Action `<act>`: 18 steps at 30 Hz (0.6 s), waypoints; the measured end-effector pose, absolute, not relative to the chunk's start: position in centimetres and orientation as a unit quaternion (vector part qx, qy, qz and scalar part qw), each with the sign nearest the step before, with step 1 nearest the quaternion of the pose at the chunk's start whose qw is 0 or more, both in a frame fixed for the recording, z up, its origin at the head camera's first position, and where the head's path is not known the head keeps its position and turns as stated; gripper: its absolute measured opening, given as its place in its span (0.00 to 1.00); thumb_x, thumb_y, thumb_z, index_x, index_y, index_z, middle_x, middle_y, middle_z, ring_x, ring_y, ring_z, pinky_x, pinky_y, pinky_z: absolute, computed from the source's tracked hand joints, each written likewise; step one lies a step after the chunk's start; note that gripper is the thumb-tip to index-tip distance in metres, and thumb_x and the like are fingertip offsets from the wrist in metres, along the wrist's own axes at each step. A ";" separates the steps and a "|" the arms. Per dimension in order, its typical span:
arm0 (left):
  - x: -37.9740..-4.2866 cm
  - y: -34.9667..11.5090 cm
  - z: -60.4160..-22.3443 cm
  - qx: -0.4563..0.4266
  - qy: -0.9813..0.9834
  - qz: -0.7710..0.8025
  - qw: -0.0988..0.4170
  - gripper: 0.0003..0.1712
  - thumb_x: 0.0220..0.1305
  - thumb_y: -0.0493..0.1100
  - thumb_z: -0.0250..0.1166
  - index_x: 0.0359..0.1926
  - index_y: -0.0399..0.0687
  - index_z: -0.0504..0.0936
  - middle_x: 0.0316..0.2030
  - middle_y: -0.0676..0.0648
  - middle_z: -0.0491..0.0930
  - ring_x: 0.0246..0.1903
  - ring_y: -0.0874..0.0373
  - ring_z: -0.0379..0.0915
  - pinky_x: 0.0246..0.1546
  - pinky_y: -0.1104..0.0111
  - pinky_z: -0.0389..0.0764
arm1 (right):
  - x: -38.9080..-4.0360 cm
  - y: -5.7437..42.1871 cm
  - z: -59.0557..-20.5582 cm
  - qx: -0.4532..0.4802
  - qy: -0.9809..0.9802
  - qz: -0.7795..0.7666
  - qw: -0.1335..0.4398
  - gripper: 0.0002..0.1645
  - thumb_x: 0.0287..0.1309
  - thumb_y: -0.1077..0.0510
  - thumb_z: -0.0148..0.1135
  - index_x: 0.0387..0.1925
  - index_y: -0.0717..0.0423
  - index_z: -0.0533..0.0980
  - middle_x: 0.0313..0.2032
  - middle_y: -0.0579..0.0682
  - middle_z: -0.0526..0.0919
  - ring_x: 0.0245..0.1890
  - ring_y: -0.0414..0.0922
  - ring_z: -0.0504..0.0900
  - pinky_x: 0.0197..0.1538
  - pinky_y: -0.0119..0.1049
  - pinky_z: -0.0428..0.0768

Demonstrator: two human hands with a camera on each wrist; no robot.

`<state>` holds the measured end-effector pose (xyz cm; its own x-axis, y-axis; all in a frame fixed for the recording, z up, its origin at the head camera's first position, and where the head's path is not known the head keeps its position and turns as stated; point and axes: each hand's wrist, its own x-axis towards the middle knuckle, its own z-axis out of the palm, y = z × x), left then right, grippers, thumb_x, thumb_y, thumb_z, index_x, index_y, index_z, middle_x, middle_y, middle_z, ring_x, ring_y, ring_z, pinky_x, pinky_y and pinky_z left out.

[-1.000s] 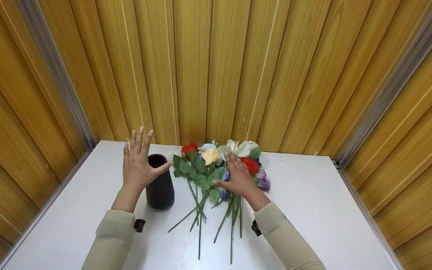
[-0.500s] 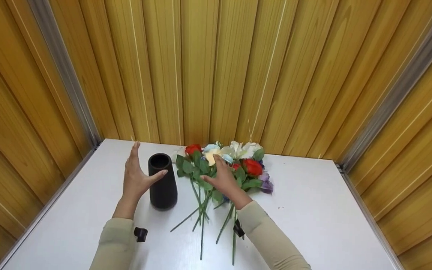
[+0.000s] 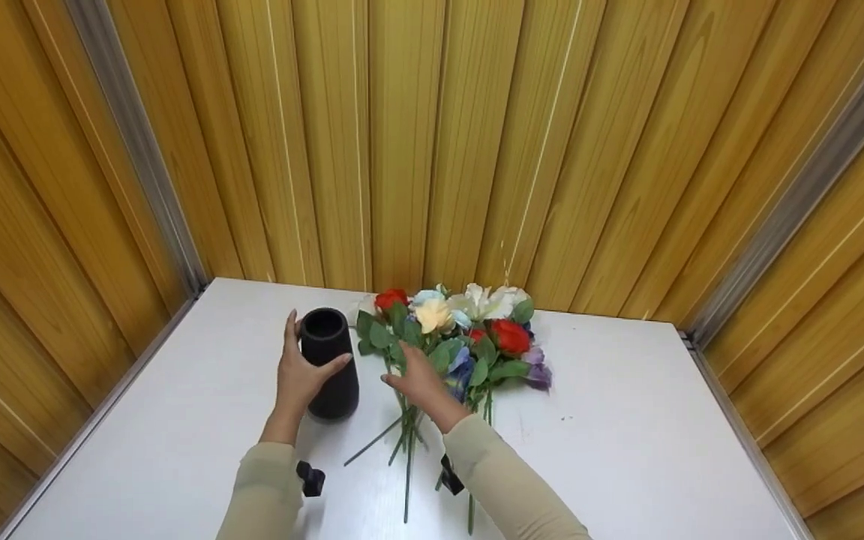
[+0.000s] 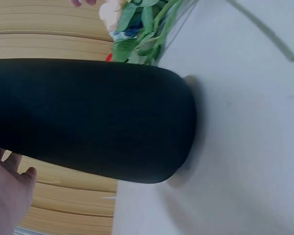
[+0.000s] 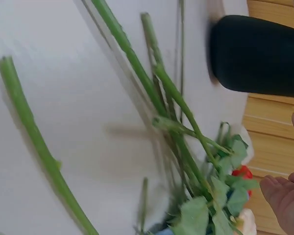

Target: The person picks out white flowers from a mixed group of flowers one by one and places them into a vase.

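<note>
A tall black vase point(image 3: 333, 375) stands upright on the white table, its round mouth facing up. My left hand point(image 3: 301, 379) is right at its left side, fingers fairly straight and pointing up along it, thumb across its front. In the left wrist view the vase point(image 4: 98, 120) fills the middle, with fingers point(image 4: 27, 176) along its lower edge. To the right, my right hand point(image 3: 421, 379) hovers over flower stems and leaves, thumb and fingers apart, holding nothing. The flowers lie in a bunch: red roses point(image 3: 511, 336), a cream rose point(image 3: 433, 315), white blooms point(image 3: 481, 301) and purple ones point(image 3: 537, 369).
Green stems point(image 3: 407, 480) point toward the front edge of the white table point(image 3: 627, 420). Wood-patterned panels point(image 3: 402, 150) rise behind and on both sides, with grey metal posts in the corners. Small dark wrist cameras point(image 3: 310, 478) hang at both sleeves.
My left hand has moved right and down to the vase's side, its spread fingers coming closer together. My right hand has moved left and down, from the blooms to the stems beside the vase.
</note>
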<state>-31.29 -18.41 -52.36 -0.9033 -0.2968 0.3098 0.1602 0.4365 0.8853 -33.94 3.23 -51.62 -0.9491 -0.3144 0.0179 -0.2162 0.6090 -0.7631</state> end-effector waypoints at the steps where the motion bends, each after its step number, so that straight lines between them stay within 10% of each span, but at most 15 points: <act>1: -31.4 -18.2 -52.7 0.044 -0.817 -0.533 0.217 0.70 0.48 0.48 0.82 0.81 0.44 0.45 0.77 0.33 0.61 0.77 0.37 0.57 0.77 0.41 0.59 | -33.8 3.0 -52.0 -0.151 0.897 -0.412 0.056 0.44 0.65 0.57 0.67 0.75 0.70 0.59 0.73 0.71 0.65 0.73 0.67 0.66 0.74 0.61 0.68; 18: -31.9 -17.0 -54.0 0.089 -0.772 -0.591 0.217 0.56 0.53 0.40 0.78 0.76 0.37 0.55 0.70 0.30 0.68 0.70 0.35 0.66 0.75 0.44 0.63 | -34.1 0.2 -56.1 -0.165 0.921 -0.352 0.017 0.24 0.62 0.70 0.62 0.60 0.73 0.74 0.53 0.70 0.83 0.58 0.64 0.82 0.62 0.55 0.81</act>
<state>-31.85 -17.00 -54.04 -0.8903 -0.3930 0.2300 0.1191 0.2865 0.9506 -34.11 0.16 -56.05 -0.9450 -0.3158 0.0847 -0.2917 0.6973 -0.6547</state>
